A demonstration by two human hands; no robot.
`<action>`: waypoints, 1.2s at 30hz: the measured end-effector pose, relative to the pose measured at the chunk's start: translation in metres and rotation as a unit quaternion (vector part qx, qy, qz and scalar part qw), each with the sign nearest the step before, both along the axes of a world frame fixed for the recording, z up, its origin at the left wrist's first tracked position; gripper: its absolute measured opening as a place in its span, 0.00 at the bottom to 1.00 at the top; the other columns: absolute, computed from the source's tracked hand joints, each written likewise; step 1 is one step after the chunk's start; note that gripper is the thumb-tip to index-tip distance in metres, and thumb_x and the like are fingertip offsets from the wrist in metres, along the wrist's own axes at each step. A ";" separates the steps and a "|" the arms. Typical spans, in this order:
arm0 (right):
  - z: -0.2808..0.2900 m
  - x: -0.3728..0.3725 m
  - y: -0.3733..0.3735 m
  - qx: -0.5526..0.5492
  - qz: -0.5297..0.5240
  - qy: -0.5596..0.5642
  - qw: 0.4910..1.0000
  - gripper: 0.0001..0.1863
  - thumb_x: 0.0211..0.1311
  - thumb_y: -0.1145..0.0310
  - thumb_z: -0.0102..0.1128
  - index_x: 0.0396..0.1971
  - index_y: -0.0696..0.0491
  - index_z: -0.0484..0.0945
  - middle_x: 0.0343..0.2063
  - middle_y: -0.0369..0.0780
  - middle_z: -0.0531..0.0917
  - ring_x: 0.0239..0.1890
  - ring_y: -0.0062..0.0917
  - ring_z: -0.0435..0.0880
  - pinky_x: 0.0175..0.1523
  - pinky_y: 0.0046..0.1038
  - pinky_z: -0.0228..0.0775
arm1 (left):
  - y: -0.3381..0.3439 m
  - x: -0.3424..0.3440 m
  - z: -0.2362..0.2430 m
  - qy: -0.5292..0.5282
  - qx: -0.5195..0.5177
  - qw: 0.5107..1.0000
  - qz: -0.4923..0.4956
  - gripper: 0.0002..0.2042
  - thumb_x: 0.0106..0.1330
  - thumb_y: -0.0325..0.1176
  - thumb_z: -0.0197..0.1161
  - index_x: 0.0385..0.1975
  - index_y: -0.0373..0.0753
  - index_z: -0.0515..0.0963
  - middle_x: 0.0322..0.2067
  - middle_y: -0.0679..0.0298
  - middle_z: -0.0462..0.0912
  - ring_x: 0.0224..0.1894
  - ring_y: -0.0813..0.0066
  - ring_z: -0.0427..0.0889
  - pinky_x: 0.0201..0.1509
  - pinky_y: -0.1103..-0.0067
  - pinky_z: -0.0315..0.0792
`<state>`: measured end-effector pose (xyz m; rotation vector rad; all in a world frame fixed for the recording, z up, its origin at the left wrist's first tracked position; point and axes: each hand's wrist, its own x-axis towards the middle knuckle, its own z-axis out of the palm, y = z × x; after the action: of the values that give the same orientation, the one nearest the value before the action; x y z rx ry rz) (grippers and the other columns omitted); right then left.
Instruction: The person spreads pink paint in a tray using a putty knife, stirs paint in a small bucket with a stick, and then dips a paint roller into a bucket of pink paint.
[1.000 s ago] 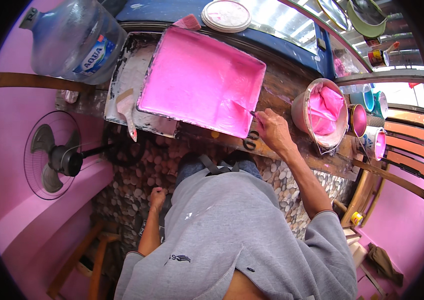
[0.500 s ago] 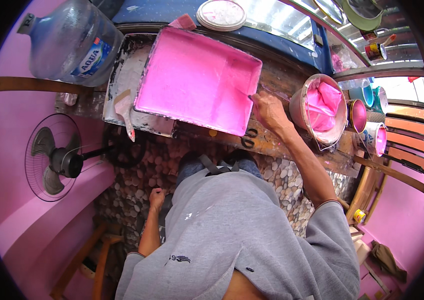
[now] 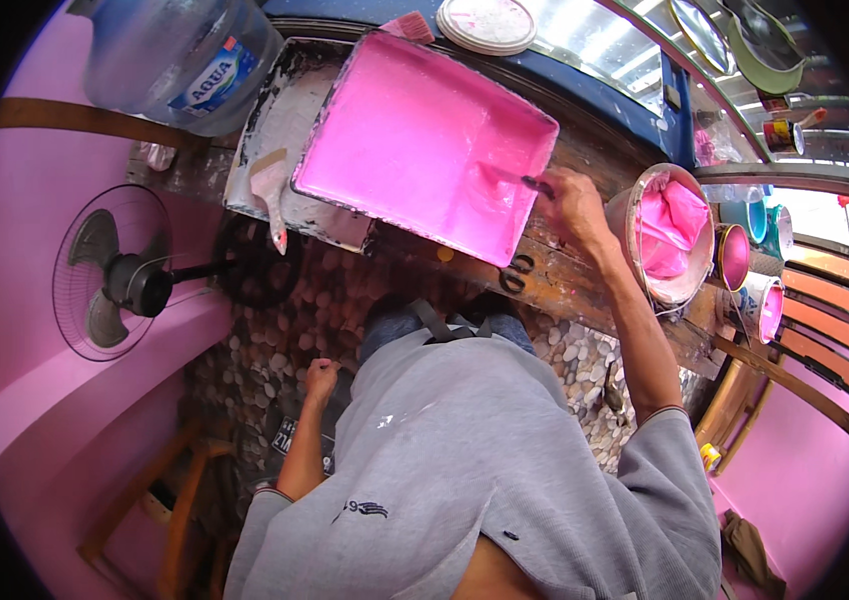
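Note:
Pink paint covers the inside of a tray (image 3: 395, 140), which overlaps a grey, paint-crusted tray (image 3: 265, 110). My right hand (image 3: 573, 208), at the pink tray's right edge, grips a dark-handled tool (image 3: 539, 185); its far end is blurred in the paint, so I cannot tell its kind. A pale-handled brush (image 3: 272, 195) rests on the grey tray. To the right of my hand is a bucket (image 3: 683, 288) with a crumpled pink liner (image 3: 667, 220). My left hand (image 3: 322, 378) hangs closed beside my shirt; what it holds, if anything, is hidden.
A large water bottle (image 3: 150, 60) stands upper left, above a black fan (image 3: 140, 280). Stacked lids (image 3: 485, 20) lie behind the trays. Several paint cans (image 3: 732, 258) line the right side of the wooden bench (image 3: 595, 300). A wooden stool (image 3: 185, 500) is at lower left.
My right hand with the tool has moved up along the tray's right edge over the last second. The view has shifted slightly. My left hand stays closed at my side.

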<state>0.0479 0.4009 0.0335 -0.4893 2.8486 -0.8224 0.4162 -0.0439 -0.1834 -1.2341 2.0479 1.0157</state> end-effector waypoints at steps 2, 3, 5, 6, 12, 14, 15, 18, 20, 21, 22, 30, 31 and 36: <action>-0.006 -0.008 0.005 0.010 -0.011 0.028 1.000 0.09 0.49 0.71 0.53 0.31 0.59 0.76 0.29 0.51 0.78 0.34 0.47 0.77 0.40 0.44 0.68 | 0.009 0.004 0.011 -0.013 0.001 1.000 0.017 0.19 0.50 0.40 0.66 0.39 0.35 0.76 0.33 0.57 0.80 0.36 0.70 0.78 0.41 0.75 0.72; -0.015 -0.013 0.009 0.044 -0.032 0.049 0.997 0.09 0.49 0.71 0.54 0.29 0.59 0.76 0.27 0.50 0.78 0.33 0.47 0.77 0.39 0.43 0.68 | 0.014 0.005 0.016 -0.023 0.005 0.999 0.030 0.19 0.50 0.39 0.66 0.39 0.35 0.76 0.34 0.57 0.80 0.37 0.69 0.78 0.41 0.74 0.72; -0.027 -0.015 0.011 0.067 -0.047 0.077 0.994 0.08 0.48 0.70 0.55 0.27 0.58 0.76 0.27 0.50 0.78 0.32 0.47 0.77 0.37 0.43 0.68 | 0.016 0.006 0.028 -0.025 0.017 0.997 0.071 0.19 0.50 0.39 0.66 0.39 0.35 0.76 0.31 0.58 0.80 0.34 0.70 0.78 0.39 0.75 0.72; -0.027 -0.016 0.009 0.062 -0.031 0.077 0.995 0.08 0.48 0.70 0.55 0.27 0.58 0.76 0.27 0.50 0.78 0.32 0.47 0.77 0.37 0.43 0.68 | 0.017 0.012 0.032 -0.020 0.027 0.993 0.112 0.18 0.51 0.38 0.66 0.39 0.35 0.75 0.29 0.60 0.80 0.32 0.71 0.78 0.37 0.76 0.72; -0.016 -0.018 0.004 0.084 0.010 0.056 0.995 0.09 0.50 0.72 0.50 0.30 0.59 0.76 0.28 0.52 0.78 0.34 0.48 0.78 0.39 0.45 0.69 | 0.075 0.082 0.022 0.028 0.011 0.974 0.224 0.12 0.54 0.35 0.63 0.36 0.36 0.75 0.18 0.66 0.75 0.15 0.80 0.70 0.15 0.80 0.62; -0.017 -0.026 0.003 0.066 0.005 0.051 0.997 0.09 0.50 0.72 0.49 0.28 0.60 0.76 0.27 0.54 0.79 0.34 0.49 0.79 0.40 0.46 0.69 | 0.102 0.101 0.023 0.009 0.044 0.968 0.245 0.12 0.54 0.36 0.63 0.35 0.36 0.76 0.18 0.66 0.75 0.16 0.79 0.70 0.16 0.79 0.63; -0.019 -0.027 0.004 0.070 0.002 0.049 0.996 0.10 0.50 0.71 0.49 0.28 0.61 0.76 0.27 0.55 0.79 0.33 0.50 0.79 0.40 0.46 0.70 | 0.114 0.109 0.022 0.011 0.045 0.969 0.244 0.12 0.54 0.36 0.63 0.35 0.36 0.76 0.18 0.66 0.75 0.16 0.79 0.70 0.16 0.79 0.63; -0.016 -0.027 0.007 0.070 0.006 0.052 0.996 0.10 0.50 0.72 0.48 0.29 0.61 0.77 0.28 0.56 0.79 0.34 0.50 0.79 0.40 0.46 0.70 | 0.143 0.126 0.014 -0.006 0.030 0.983 0.179 0.11 0.55 0.36 0.62 0.34 0.37 0.77 0.18 0.64 0.76 0.17 0.79 0.71 0.18 0.80 0.64; -0.016 -0.027 0.010 0.072 0.005 0.047 0.996 0.11 0.50 0.72 0.49 0.30 0.61 0.77 0.28 0.56 0.79 0.34 0.49 0.79 0.40 0.46 0.70 | 0.155 0.133 0.009 0.018 0.010 0.988 0.153 0.11 0.57 0.36 0.59 0.35 0.36 0.78 0.24 0.62 0.79 0.25 0.74 0.75 0.28 0.76 0.67; -0.020 -0.027 0.013 0.064 0.011 0.052 0.997 0.11 0.50 0.72 0.49 0.30 0.60 0.78 0.28 0.56 0.79 0.34 0.49 0.79 0.40 0.46 0.70 | 0.160 0.134 0.007 0.030 0.000 0.990 0.140 0.11 0.59 0.36 0.58 0.35 0.36 0.79 0.27 0.61 0.80 0.29 0.72 0.77 0.33 0.75 0.69; -0.021 -0.029 0.015 0.057 0.017 0.057 0.997 0.11 0.49 0.72 0.50 0.30 0.60 0.78 0.29 0.55 0.79 0.34 0.49 0.79 0.40 0.46 0.70 | 0.162 0.134 0.004 0.043 -0.011 0.991 0.127 0.11 0.60 0.36 0.57 0.35 0.36 0.79 0.30 0.59 0.81 0.33 0.69 0.79 0.38 0.73 0.70; -0.013 -0.037 0.017 0.090 -0.022 0.081 0.992 0.11 0.46 0.72 0.54 0.32 0.56 0.79 0.30 0.51 0.79 0.36 0.46 0.79 0.41 0.42 0.71 | 0.150 0.123 0.006 0.068 0.000 0.994 0.083 0.18 0.56 0.46 0.64 0.32 0.35 0.79 0.30 0.59 0.81 0.32 0.70 0.79 0.35 0.75 0.73; -0.020 -0.037 0.016 0.092 -0.015 0.104 0.990 0.10 0.49 0.73 0.50 0.31 0.59 0.78 0.28 0.53 0.79 0.34 0.47 0.79 0.40 0.44 0.71 | 0.142 0.124 0.000 0.044 0.013 0.997 0.069 0.18 0.55 0.47 0.64 0.32 0.35 0.79 0.29 0.59 0.81 0.32 0.70 0.79 0.35 0.75 0.73; -0.029 0.000 0.001 0.098 0.052 0.039 0.993 0.09 0.49 0.73 0.51 0.30 0.58 0.77 0.29 0.51 0.79 0.34 0.48 0.79 0.39 0.45 0.70 | 0.128 0.092 0.035 0.012 0.043 0.990 0.132 0.17 0.57 0.47 0.61 0.27 0.36 0.79 0.23 0.61 0.80 0.24 0.70 0.77 0.27 0.72 0.71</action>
<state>0.0480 0.4014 0.0047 -0.6487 2.9051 -0.5108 0.5084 0.0844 -0.1485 -1.4802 1.8698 1.2321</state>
